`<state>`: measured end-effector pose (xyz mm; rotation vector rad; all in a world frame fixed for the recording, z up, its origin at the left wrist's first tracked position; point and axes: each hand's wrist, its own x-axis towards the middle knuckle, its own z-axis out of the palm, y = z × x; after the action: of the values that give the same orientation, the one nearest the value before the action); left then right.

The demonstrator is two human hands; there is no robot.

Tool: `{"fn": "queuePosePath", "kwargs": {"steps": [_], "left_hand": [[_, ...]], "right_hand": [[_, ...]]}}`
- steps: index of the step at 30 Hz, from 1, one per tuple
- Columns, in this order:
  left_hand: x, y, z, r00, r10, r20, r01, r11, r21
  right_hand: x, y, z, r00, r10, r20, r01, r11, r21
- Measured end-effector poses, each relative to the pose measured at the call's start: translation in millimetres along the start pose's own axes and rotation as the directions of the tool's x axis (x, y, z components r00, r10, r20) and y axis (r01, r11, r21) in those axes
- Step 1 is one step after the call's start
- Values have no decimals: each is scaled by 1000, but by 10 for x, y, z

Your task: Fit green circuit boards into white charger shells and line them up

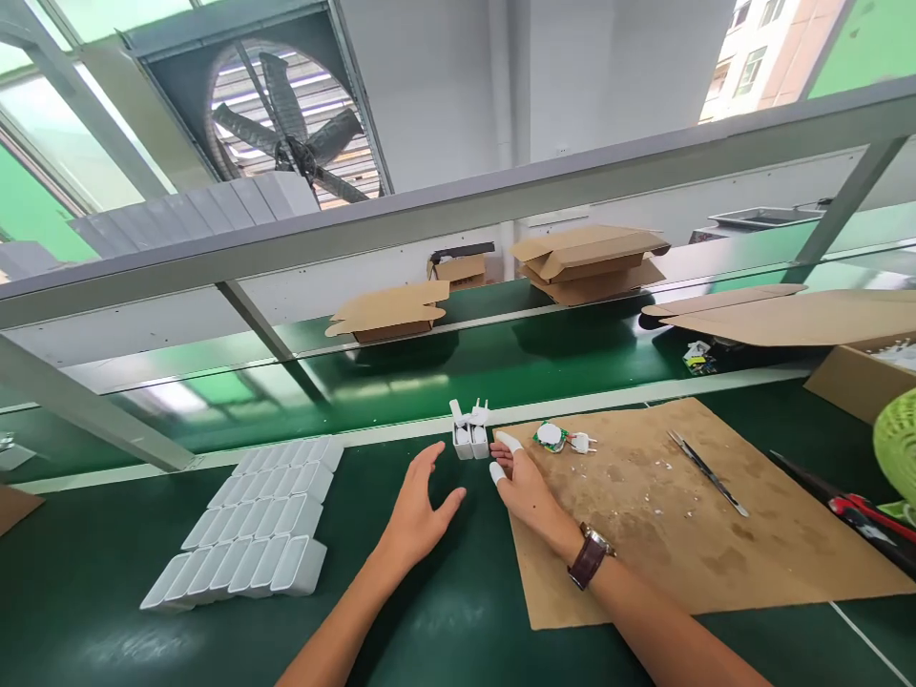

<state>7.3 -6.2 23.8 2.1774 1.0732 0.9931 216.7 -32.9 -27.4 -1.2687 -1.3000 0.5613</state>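
Note:
Two small white plastic cases (470,441) stand upright side by side at the table's far edge, with white plugs and cords sticking out of their tops. My left hand (417,506) is just left of them, fingers and thumb spread, holding nothing. On their right, my right hand (528,489) has its thumb and fingers apart, close to the cases; whether it touches them I cannot tell. White finger cots cover its thumb and one finger. A green circuit board (551,437) with a white disc, wired to a white plug (582,442), lies beyond that hand on brown paper.
Rows of open white cases (268,515) stand at left. On the brown paper (608,553) lie tweezers (708,472) and small scraps. A red-and-black handled tool (859,510), a green basket (898,439) and a cardboard box (851,382) are at right. A metal rail (429,215) crosses ahead.

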Motion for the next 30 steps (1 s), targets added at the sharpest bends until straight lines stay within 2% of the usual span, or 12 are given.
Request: {"fn": "queuePosePath", "kwargs": {"steps": [2,4,8,10,12,16,18,20,23,26,28,30], "left_hand": [[-204,65,-309,989,149,-24,-139,962,234],[-376,70,-656,964,245,-101,-176,877,446],[-698,-47,-1253,938,235,-254,14,708,706],[-867,-115,-1423,938,190,-290,108,636,764],[-1010,-169,-1500,948,150,-280,146,575,805],[-1102,-219,-1468,977,99,-189,113,511,852],[-1039,-208,-1392,982,119,-149,61,544,837],[-920,-169,-1271,982,162,-96,-29,633,774],[-690,-73,-1014,976,219,15,-181,763,620],[-445,3,-746,964,241,117,-266,809,525],[-292,5,-602,956,254,148,-294,822,488],[-169,-34,-491,953,266,144,-302,836,458]], "right_hand": [[-24,13,-4,1000,2,-8,-2,1000,-26],[-40,17,2,1000,-5,-2,5,999,-47],[-26,-28,1,999,-31,8,31,997,-67],[24,-83,-59,998,-64,13,65,993,-100],[108,-152,-186,992,-126,16,126,955,-267],[291,-289,-575,983,-149,110,181,659,-730],[338,-337,-761,982,-83,172,190,509,-839],[351,-371,-904,975,-2,222,200,444,-873],[334,-436,-1044,964,62,259,206,445,-872],[287,-578,-1136,967,50,250,205,429,-880],[229,-720,-1168,964,66,257,184,532,-827],[150,-870,-1149,951,119,287,110,734,-670]]}}
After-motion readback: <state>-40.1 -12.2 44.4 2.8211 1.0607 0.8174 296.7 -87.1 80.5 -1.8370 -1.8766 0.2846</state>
